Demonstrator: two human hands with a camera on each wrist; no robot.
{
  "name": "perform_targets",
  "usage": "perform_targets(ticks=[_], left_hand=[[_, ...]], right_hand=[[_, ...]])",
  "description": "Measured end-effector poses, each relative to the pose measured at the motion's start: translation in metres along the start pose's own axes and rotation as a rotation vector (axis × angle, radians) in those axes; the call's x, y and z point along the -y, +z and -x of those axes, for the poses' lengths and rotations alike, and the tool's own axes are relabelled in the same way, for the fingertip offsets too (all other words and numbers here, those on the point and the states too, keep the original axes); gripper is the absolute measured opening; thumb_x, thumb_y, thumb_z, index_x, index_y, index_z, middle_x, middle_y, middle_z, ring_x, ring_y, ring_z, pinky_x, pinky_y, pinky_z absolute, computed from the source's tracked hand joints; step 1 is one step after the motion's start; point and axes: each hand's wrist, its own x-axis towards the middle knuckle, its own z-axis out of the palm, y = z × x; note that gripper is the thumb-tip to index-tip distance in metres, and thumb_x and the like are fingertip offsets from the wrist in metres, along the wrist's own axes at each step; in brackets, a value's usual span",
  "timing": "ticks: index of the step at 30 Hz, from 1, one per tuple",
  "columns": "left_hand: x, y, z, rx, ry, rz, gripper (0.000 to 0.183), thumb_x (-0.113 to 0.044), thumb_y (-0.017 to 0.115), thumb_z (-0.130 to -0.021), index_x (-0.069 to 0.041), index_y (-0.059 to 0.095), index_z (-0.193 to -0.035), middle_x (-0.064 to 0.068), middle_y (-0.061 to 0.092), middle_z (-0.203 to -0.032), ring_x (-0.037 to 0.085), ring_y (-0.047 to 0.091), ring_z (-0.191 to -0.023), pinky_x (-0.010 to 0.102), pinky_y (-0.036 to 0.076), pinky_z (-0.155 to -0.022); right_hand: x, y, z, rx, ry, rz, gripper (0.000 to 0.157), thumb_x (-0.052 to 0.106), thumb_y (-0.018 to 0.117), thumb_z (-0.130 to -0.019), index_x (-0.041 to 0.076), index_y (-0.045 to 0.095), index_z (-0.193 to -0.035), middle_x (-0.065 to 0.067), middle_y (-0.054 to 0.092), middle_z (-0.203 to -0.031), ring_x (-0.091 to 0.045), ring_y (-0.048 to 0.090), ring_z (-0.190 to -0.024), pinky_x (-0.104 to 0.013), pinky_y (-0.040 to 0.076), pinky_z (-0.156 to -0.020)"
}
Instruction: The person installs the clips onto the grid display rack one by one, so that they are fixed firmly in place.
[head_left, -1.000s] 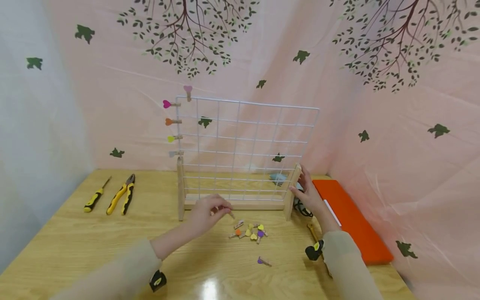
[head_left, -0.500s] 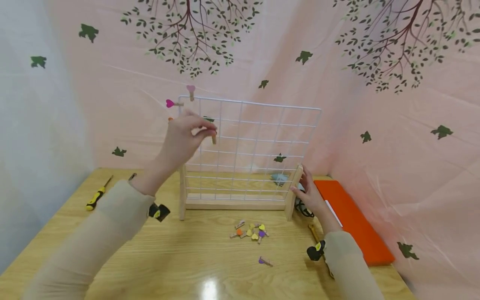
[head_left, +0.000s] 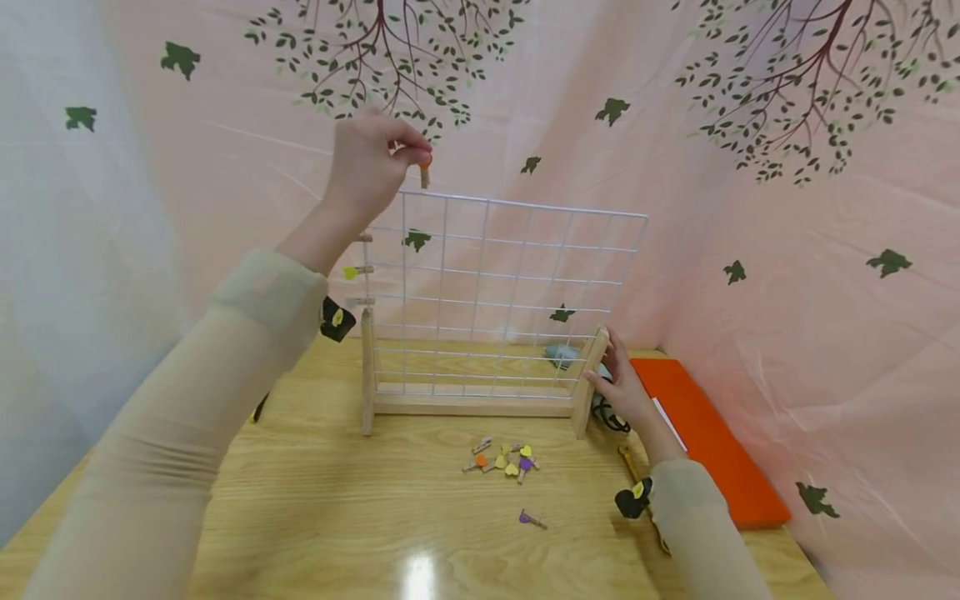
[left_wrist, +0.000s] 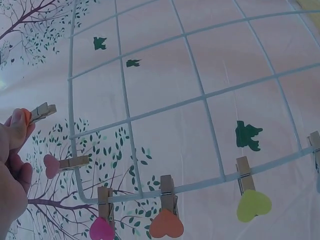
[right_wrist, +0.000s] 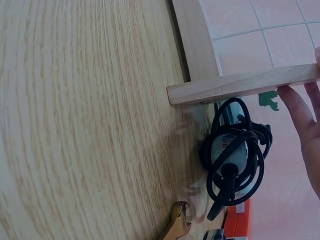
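Note:
My left hand (head_left: 369, 162) pinches a small wooden clothespin (head_left: 424, 174) with an orange heart by its heart end, just above the top wire of the white wire grid (head_left: 487, 202). In the left wrist view the jaws of this clothespin (left_wrist: 43, 112) point toward the grid, apart from it. A pink-heart clothespin (left_wrist: 73, 163) sits on the top wire; magenta (left_wrist: 103, 225), orange (left_wrist: 166, 220) and yellow-green (left_wrist: 254, 204) heart clothespins line the side wire. My right hand (head_left: 627, 390) grips the right wooden post (head_left: 590, 381) of the grid's stand, fingers behind it and thumb in front.
Several heart clothespins (head_left: 510, 461) lie in a pile before the stand, with a purple one (head_left: 533, 520) nearer. To the right are a wrench (head_left: 628, 460), an orange box (head_left: 708, 442) and a grey device with a coiled black cord (right_wrist: 235, 152). Pliers at left are mostly hidden by the sleeve.
My left hand has risen from beside the clothespin pile to above the grid's top wire, carrying the orange-heart clothespin. The right hand still holds the post.

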Motion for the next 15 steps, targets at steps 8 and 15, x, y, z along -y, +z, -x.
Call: perform_targets(ticks=[8, 15], left_hand=[[0.0042, 0.0093, -0.0006, 0.077, 0.022, -0.014, 0.012, -0.013, 0.065, -0.08, -0.003, 0.07, -0.08, 0.008, 0.068, -0.081, 0.017, 0.055, -0.085, 0.015, 0.004, -0.108], [0.0054, 0.01, 0.0013, 0.062, 0.047, -0.033, 0.012, -0.015, 0.065, -0.079, -0.004, 0.071, -0.08, 0.008, 0.069, -0.08, 0.018, 0.046, -0.074, 0.017, 0.012, -0.108]], right_hand=[[-0.0003, 0.0, 0.0002, 0.01, -0.011, -0.018, 0.077, 0.007, 0.051, -0.09, 0.022, -0.002, -0.144, -0.017, 0.013, -0.146, -0.039, 0.014, -0.132, -0.065, 0.02, -0.097], [0.0003, 0.0002, 0.0005, 0.009, -0.002, -0.022, 0.078, 0.007, 0.051, -0.09, 0.022, -0.002, -0.144, -0.018, 0.013, -0.145, -0.039, 0.015, -0.132, -0.064, 0.021, -0.097]])
